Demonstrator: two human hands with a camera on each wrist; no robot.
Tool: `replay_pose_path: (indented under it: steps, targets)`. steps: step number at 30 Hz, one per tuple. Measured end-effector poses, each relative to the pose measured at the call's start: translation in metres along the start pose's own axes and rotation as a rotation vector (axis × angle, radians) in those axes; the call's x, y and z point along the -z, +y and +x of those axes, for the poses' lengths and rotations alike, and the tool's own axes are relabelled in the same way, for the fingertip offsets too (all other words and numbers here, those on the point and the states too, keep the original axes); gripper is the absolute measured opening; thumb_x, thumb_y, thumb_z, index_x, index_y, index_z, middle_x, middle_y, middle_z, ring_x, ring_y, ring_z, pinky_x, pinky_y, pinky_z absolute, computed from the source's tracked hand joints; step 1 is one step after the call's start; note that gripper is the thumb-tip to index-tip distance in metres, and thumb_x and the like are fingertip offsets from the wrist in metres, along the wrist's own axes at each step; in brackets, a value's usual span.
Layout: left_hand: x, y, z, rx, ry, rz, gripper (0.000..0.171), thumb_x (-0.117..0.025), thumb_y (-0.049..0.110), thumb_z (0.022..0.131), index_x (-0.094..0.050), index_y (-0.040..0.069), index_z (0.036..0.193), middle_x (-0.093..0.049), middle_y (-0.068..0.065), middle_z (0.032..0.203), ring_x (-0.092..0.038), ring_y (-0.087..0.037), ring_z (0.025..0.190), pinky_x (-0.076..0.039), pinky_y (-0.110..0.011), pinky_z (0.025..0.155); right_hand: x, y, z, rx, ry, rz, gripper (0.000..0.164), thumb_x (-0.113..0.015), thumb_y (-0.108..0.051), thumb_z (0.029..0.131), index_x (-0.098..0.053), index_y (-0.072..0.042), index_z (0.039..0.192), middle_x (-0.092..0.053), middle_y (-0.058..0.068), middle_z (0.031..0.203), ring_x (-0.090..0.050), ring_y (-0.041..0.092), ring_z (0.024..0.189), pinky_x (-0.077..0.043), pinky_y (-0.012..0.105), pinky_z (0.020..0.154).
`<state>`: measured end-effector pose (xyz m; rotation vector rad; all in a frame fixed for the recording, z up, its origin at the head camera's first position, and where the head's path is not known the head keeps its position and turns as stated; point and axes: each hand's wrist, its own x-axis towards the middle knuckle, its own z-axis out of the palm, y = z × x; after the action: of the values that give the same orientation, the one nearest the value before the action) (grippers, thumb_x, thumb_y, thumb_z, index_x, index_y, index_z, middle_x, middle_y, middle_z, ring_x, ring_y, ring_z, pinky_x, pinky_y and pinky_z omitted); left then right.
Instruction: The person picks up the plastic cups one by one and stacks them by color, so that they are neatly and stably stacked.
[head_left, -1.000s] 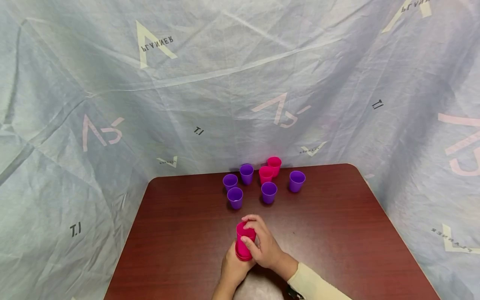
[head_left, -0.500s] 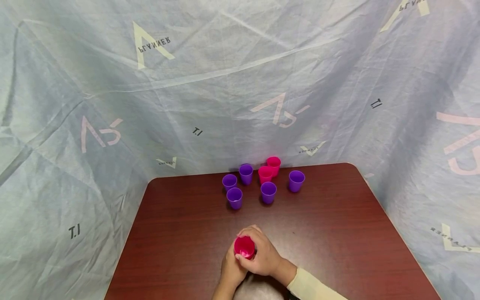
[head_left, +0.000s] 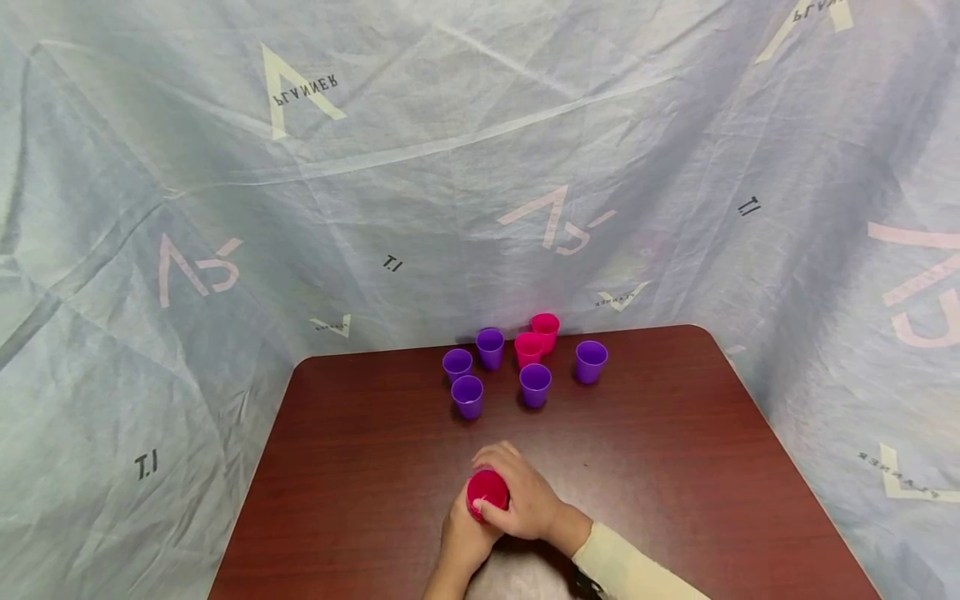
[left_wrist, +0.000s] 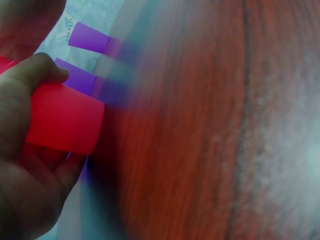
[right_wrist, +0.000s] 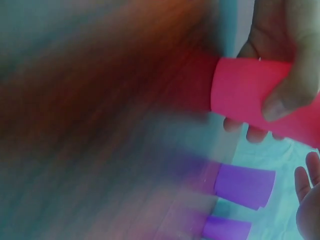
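Low over the front of the table, my left hand (head_left: 463, 533) grips a pink cup (left_wrist: 70, 120), its thumb on one side and fingers on the other. The cup's narrower end points down at the tabletop. My right hand (head_left: 528, 500) bends over the top from the right, fingers round the far side and thumb lying across the pink round face (head_left: 491, 487) that shows in the head view. Another bit of pink (left_wrist: 6, 64) shows at the left wrist view's edge, by the left thumb. In the right wrist view, only some fingers of the right hand (right_wrist: 307, 200) show.
Several purple cups stand upright at the back, among them a front one (head_left: 535, 387) and a right one (head_left: 591, 363). Two pink cups, one nearer (head_left: 528, 350) and one behind (head_left: 546, 331), stand between them. A printed grey cloth (head_left: 450, 208) hangs behind the brown table (head_left: 675, 467).
One second ago the right hand held a pink cup tilted up above the left hand's. It has come down over it, its thumb moving across the top. The cups at the back stay put.
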<state>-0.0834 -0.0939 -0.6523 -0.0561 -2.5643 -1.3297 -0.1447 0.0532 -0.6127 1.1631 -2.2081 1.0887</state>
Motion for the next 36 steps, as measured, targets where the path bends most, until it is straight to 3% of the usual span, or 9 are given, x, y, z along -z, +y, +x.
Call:
replay_pose_path:
  steps: [6, 10, 15, 22, 29, 36]
  targets:
    - [0.002, 0.004, 0.001, 0.151, -0.061, -0.032, 0.064, -0.093, 0.028, 0.069, -0.068, 0.013, 0.125, -0.079, -0.002, 0.107, -0.075, -0.021, 0.099, -0.060, -0.037, 0.084, 0.004, 0.010, 0.003, -0.072, 0.011, -0.033, 0.028, -0.070, -0.024, 0.093, -0.065, -0.013, 0.119, -0.069, 0.004, 0.120, -0.062, 0.016, 0.114, -0.052, 0.035, 0.101]
    - [0.003, 0.005, 0.001, 0.198, -0.065, -0.050, 0.072, -0.093, 0.024, 0.068, -0.065, 0.010, 0.134, -0.078, -0.003, 0.114, -0.074, -0.021, 0.105, -0.060, -0.039, 0.090, 0.009, 0.015, 0.007, -0.135, 0.023, -0.048, 0.020, -0.066, -0.019, 0.098, -0.065, -0.013, 0.117, -0.069, 0.004, 0.118, -0.063, 0.018, 0.113, -0.053, 0.038, 0.100]
    - [0.003, 0.005, 0.001, 0.211, -0.062, -0.059, 0.080, -0.094, 0.023, 0.067, -0.063, 0.007, 0.139, -0.078, -0.006, 0.119, -0.073, -0.024, 0.111, -0.059, -0.043, 0.095, 0.017, 0.025, 0.015, -0.179, 0.050, -0.068, 0.019, -0.067, -0.017, 0.099, -0.066, -0.010, 0.116, -0.068, 0.003, 0.117, -0.063, 0.020, 0.111, -0.053, 0.040, 0.099]
    - [0.001, 0.008, -0.001, 0.223, -0.039, -0.047, 0.079, -0.095, 0.027, 0.065, -0.065, 0.006, 0.136, -0.079, -0.007, 0.114, -0.075, -0.024, 0.106, -0.060, -0.042, 0.092, 0.032, 0.049, 0.033, -0.226, 0.079, -0.156, 0.026, -0.070, -0.017, 0.096, -0.067, -0.005, 0.119, -0.068, 0.008, 0.120, -0.063, 0.026, 0.115, -0.053, 0.043, 0.102]
    - [0.001, 0.006, -0.003, 0.231, -0.024, -0.044, 0.076, -0.096, 0.028, 0.066, -0.067, 0.006, 0.133, -0.079, -0.005, 0.110, -0.075, -0.024, 0.103, -0.061, -0.040, 0.091, 0.047, 0.074, 0.054, -0.334, 0.067, -0.216, 0.028, -0.071, -0.016, 0.094, -0.068, -0.004, 0.119, -0.066, 0.014, 0.126, -0.058, 0.036, 0.125, -0.047, 0.050, 0.112]
    - [-0.001, 0.007, -0.004, 0.234, -0.019, -0.043, 0.079, -0.096, 0.027, 0.066, -0.065, 0.004, 0.136, -0.079, -0.007, 0.114, -0.075, -0.025, 0.107, -0.061, -0.041, 0.094, 0.060, 0.100, 0.069, -0.462, 0.075, -0.261, 0.033, -0.072, -0.019, 0.093, -0.068, -0.004, 0.122, -0.062, 0.020, 0.131, -0.052, 0.045, 0.129, -0.043, 0.059, 0.114]
